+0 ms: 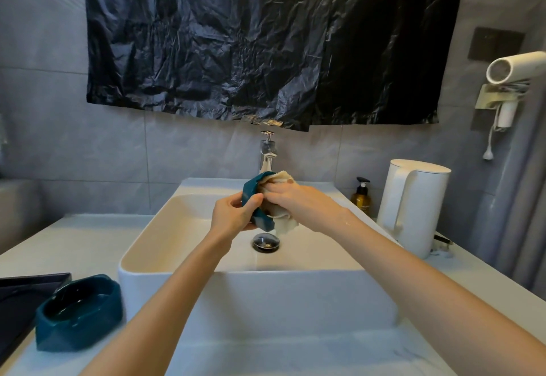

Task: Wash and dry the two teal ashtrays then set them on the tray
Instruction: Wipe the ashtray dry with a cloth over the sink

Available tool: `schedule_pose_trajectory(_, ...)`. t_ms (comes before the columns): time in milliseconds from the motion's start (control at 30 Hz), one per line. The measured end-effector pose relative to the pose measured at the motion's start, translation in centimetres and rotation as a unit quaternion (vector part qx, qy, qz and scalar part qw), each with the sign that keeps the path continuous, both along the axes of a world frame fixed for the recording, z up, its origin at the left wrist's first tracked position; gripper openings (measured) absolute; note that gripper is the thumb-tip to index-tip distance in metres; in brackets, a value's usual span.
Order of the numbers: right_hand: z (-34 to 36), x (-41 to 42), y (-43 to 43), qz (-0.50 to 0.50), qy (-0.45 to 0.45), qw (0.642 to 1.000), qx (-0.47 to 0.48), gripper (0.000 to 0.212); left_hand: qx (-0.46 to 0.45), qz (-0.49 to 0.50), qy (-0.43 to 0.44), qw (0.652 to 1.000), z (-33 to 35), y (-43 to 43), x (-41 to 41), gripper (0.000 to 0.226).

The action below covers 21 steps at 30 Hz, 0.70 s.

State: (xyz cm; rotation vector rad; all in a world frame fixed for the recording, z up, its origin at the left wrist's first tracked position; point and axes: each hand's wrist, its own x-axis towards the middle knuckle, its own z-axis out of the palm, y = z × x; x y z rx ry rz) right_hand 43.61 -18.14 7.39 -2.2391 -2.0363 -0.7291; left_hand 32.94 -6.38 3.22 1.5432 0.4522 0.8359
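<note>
Currently one ashtray (261,222), gripped by the left hand (236,213) above the sink (236,287) at twelve o'clock, is wiped with a cloth (285,224) clutched by the right hand (301,201), while the second ashtray (79,312) is parked beside the tray (17,295) at eight o'clock, not yet on it.

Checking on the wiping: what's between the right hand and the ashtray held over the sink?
A beige cloth: the right hand grips it against the teal ashtray, which the left hand holds. The head view shows this.
</note>
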Motion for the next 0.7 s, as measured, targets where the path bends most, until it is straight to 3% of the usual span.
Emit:
schedule_pose_trajectory(267,-0.6,-1.7,0.7,-0.139,-0.052,0.986,0.072,0.035,0.003,0.017,-0.027,0.999,-0.1,-0.7,-0.4,0.006)
schedule_pose_trajectory(400,0.1,-1.4,-1.2,-0.055,0.074,0.995,0.05,0.027,-0.001,0.01,-0.025,1.0,-0.1,-0.7,-0.6,0.01)
schedule_pose_trajectory(500,0.4,-1.5,-2.2,0.01,0.216,0.976,0.027,0.037,0.015,0.003,-0.005,1.0,-0.1,-0.8,-0.5,0.023)
schedule_pose_trajectory(600,0.9,-1.6,-2.4,0.009,0.304,0.953,-0.011,0.044,-0.011,-0.008,-0.006,1.0,0.0,-0.9,-0.5,0.023)
schedule_pose_trajectory(667,1.5,-1.5,-2.6,-0.008,0.295,0.955,-0.005,0.041,-0.032,-0.008,-0.017,0.999,0.2,-0.8,-0.7,0.017)
schedule_pose_trajectory(700,1.8,-1.4,-2.7,0.001,0.234,0.972,0.013,0.041,-0.035,-0.007,-0.021,0.999,0.2,-0.8,-0.8,0.015)
